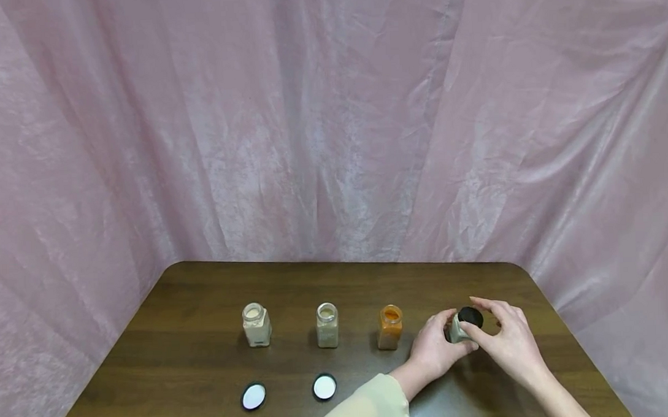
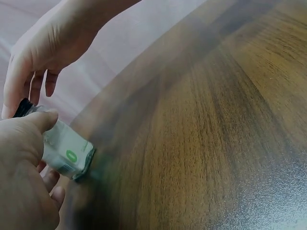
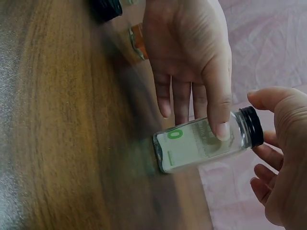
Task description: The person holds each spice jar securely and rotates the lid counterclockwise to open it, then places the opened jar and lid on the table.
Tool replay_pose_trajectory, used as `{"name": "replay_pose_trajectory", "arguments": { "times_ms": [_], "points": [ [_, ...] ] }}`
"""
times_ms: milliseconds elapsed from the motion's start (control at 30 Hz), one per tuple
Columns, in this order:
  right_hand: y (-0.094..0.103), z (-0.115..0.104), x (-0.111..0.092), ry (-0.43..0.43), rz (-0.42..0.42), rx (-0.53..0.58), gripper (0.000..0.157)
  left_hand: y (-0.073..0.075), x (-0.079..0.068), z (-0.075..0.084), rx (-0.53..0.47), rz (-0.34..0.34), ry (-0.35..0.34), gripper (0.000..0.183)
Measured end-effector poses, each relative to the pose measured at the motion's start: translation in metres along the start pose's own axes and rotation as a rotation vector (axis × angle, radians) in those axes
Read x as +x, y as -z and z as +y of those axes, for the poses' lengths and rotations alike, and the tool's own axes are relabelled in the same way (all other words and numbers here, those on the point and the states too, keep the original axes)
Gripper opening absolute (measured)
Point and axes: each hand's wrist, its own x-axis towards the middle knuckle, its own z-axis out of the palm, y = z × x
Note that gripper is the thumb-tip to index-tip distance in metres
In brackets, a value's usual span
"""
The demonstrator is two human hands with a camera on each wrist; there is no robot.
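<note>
My left hand (image 1: pixel 434 347) grips a square glass jar (image 3: pixel 204 141) with a white-and-green label, thumb along one side and fingers on the other. A black screw lid (image 1: pixel 470 316) sits on the jar's mouth, and the jar leans with that end toward my right hand (image 1: pixel 507 340). My right thumb and fingers curve round the lid, thumb and fingertips right at its rim. In the left wrist view, the jar's base (image 2: pixel 85 165) is close over the wooden table (image 2: pixel 192 120). Nearest to my left hand is an uncapped jar of orange powder (image 1: pixel 390 329).
Two more uncapped jars stand left of the orange one: a jar of pale powder (image 1: pixel 257 326) and a jar of beige powder (image 1: pixel 327 326). In front of them lie two upturned lids, a left lid (image 1: pixel 254 396) and a right lid (image 1: pixel 324 387). A pink curtain (image 1: pixel 320 141) hangs behind the table.
</note>
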Motion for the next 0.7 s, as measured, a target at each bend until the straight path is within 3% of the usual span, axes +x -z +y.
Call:
{"name": "replay_pose_trajectory", "arguments": {
  "times_ms": [400,700],
  "points": [
    [-0.0058,0.0032,-0.0057,-0.025,0.062,0.016,0.05,-0.0042,0.0043,-0.0032,0.057,-0.011,-0.041,0.053],
    [-0.0106,0.0034,-0.0027,0.015,0.099,0.02,0.049,-0.0017,0.0078,-0.0039,0.076,0.012,-0.059,0.044]
  ]
}}
